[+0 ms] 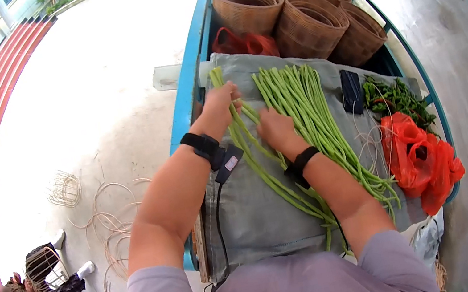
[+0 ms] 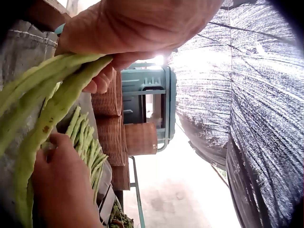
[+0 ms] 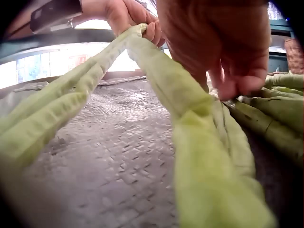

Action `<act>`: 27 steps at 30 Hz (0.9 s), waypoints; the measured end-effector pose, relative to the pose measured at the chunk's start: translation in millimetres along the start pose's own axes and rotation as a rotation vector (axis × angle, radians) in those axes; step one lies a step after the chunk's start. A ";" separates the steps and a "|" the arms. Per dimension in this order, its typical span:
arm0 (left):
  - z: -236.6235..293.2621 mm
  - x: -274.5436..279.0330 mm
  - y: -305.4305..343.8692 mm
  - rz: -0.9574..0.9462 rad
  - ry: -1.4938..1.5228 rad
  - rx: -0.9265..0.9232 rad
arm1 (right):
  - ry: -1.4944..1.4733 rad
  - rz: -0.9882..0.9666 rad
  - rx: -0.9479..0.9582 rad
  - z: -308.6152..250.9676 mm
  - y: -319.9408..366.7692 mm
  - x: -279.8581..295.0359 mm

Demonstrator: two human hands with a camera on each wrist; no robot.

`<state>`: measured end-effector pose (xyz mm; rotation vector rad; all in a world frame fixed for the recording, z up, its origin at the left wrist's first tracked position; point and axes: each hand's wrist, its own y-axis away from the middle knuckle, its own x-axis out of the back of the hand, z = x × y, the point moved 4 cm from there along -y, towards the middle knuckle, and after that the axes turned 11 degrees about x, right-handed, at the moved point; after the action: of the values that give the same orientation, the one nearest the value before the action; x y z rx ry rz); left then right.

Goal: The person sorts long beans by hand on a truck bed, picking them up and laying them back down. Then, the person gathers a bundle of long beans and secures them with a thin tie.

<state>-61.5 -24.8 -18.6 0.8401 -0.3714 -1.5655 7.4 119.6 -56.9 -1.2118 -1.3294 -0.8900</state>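
My left hand (image 1: pixel 221 109) grips a few long green yardlong beans (image 1: pixel 240 138) near their upper ends. They hang down toward me across the grey woven sheet (image 1: pixel 265 215). Close to its right, my right hand (image 1: pixel 277 131) has its fingers curled round beans from the same loose bunch, as the left wrist view shows with the right hand (image 2: pixel 61 183) low at left. Its fingertips (image 3: pixel 228 90) are partly hidden behind the palm in the right wrist view. Right of both hands lies a larger spread of yardlong beans (image 1: pixel 307 102), tips aligned at the far end.
Woven baskets (image 1: pixel 247 9) stand stacked at the back of the blue cart bed (image 1: pixel 191 47). A dark phone-like slab (image 1: pixel 351 91), green peppers (image 1: pixel 391 96) and a red plastic bag (image 1: pixel 414 158) lie at right. At lower left a seated person (image 1: pixel 40 286) holds a wicker frame.
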 end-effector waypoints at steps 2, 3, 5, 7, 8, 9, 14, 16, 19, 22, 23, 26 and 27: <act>0.5 0.9 -3.9 -0.022 -0.006 -0.016 | -0.052 -0.040 -0.054 2.4 -2.8 4.4; 0.6 1.2 -8.0 -0.040 0.002 -0.026 | -0.113 -0.067 -0.104 2.8 -1.5 15.1; 1.0 0.9 -7.4 -0.053 0.020 -0.042 | -0.278 -0.041 -0.215 3.8 3.3 33.9; 3.1 -1.5 -0.2 -0.049 0.040 -0.057 | -0.487 0.076 -0.335 7.5 11.1 47.4; 3.6 -2.7 0.9 -0.075 0.040 -0.073 | -0.626 0.158 -0.299 11.2 12.8 43.7; 4.4 -4.1 2.7 -0.102 0.039 -0.089 | -0.765 0.240 -0.262 12.9 14.2 40.4; 10.1 -22.8 21.5 -0.345 0.075 -0.144 | -1.283 0.391 -0.154 -8.5 29.2 43.3; 13.9 -29.8 28.7 -0.495 0.125 -0.161 | -1.299 0.424 -0.178 -13.9 33.1 42.7; 16.4 -32.0 38.1 -0.565 0.137 -0.179 | -1.301 0.285 -0.190 -16.9 37.9 50.2; 16.8 -34.0 34.4 -0.596 0.108 -0.181 | -1.258 0.271 -0.154 -15.9 39.3 49.0; 16.1 -34.0 33.2 -0.608 0.118 -0.181 | -1.231 0.271 -0.135 -14.8 39.3 49.6; 15.8 -34.5 34.1 -0.640 0.137 -0.183 | -1.152 0.283 -0.074 -11.6 38.1 50.7; 15.9 -35.2 35.0 -0.648 0.133 -0.187 | -1.128 0.296 -0.052 -10.3 37.1 49.2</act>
<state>-48.3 -1.5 26.1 0.9641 0.1669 -2.0832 50.4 125.5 -11.9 -2.0095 -1.8880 0.0585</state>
